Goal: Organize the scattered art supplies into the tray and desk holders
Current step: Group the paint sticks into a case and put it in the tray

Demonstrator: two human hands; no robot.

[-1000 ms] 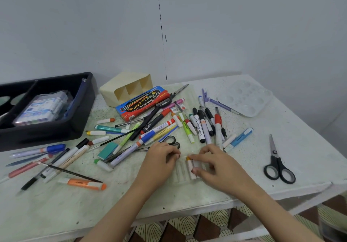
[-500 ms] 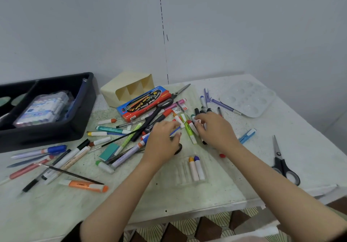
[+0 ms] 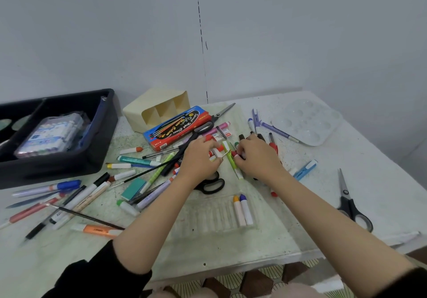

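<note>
Both hands have left the clear plastic case (image 3: 208,216) at lower centre and gone up into the pile of markers in the middle of the frame, where they now sit close together. The left hand (image 3: 199,156) has its fingers curled and pinches a short white stick (image 3: 216,152). The right hand (image 3: 256,159) has its fingertips tucked down among red-capped sticks beside a green marker (image 3: 232,162); I cannot tell whether it is clamped on one or only touching them.

By my reading the job is barely begun. The black tray (image 3: 108,122) at upper left holds one wrapped packet (image 3: 48,133). The cream desk holder (image 3: 159,110) lies on its side at upper centre, and its visible compartments show nothing inside. The clear case holds just two sticks (image 3: 242,210) at its right end, one orange-tipped and one purple-tipped, with its other grooves unfilled.

Nearly everything else is loose on the table (image 3: 369,159):
- markers, pens and brushes fanned across the left
- an orange highlighter (image 3: 99,229) at lower left
- a teal eraser (image 3: 134,189)
- a red-and-blue box (image 3: 178,126) leaning against the holder
- black scissors (image 3: 211,185) under the left wrist
- grey scissors (image 3: 351,203) at far right
- a paint palette (image 3: 307,119) at upper right
</note>
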